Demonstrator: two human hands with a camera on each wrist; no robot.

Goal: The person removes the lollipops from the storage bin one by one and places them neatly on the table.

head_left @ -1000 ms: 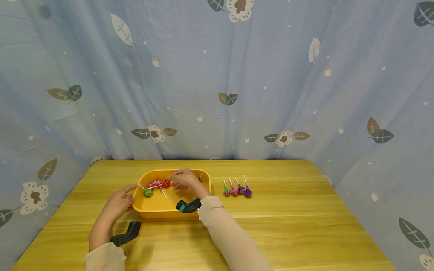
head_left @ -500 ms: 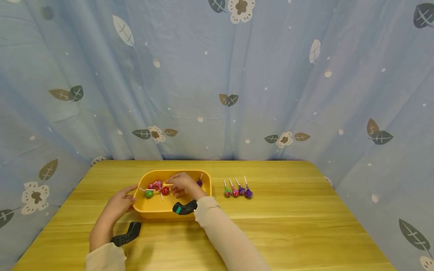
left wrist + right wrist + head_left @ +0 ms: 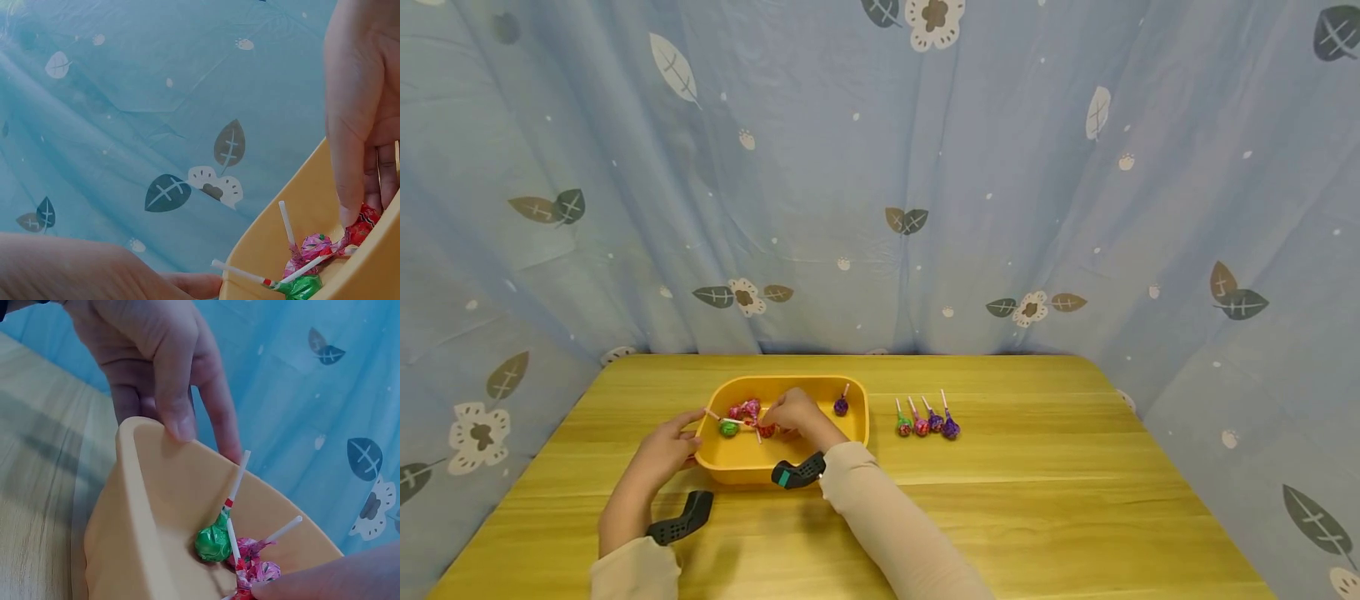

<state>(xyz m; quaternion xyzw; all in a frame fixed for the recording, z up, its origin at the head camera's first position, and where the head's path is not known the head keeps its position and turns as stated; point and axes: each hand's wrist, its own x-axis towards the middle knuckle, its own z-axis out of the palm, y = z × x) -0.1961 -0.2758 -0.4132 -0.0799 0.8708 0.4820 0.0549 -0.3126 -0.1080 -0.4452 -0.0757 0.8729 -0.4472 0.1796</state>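
A yellow tray (image 3: 737, 477) holds a green lollipop (image 3: 214, 542), pink lollipops (image 3: 315, 245), a red lollipop (image 3: 361, 231) and, at its right end, a purple lollipop (image 3: 841, 406). My left hand (image 3: 662, 450) grips the tray's left end, with the thumb (image 3: 178, 415) on the rim and fingers outside. My right hand (image 3: 799, 415) reaches down into the tray and pinches the red lollipop near its wrapper neck; the fingers partly cover it. The green lollipop's stick leans over the left rim.
Right of the tray, several lollipops lie in a row on the wooden table: a green lollipop (image 3: 904, 427), a pink lollipop (image 3: 921, 427) and purple lollipops (image 3: 951, 429). A blue patterned curtain (image 3: 880, 167) hangs behind the table.
My right hand has moved left and down onto the red lollipop, which has shifted toward the tray's front. The purple lollipop in the tray is now uncovered. My left hand stays on the rim.
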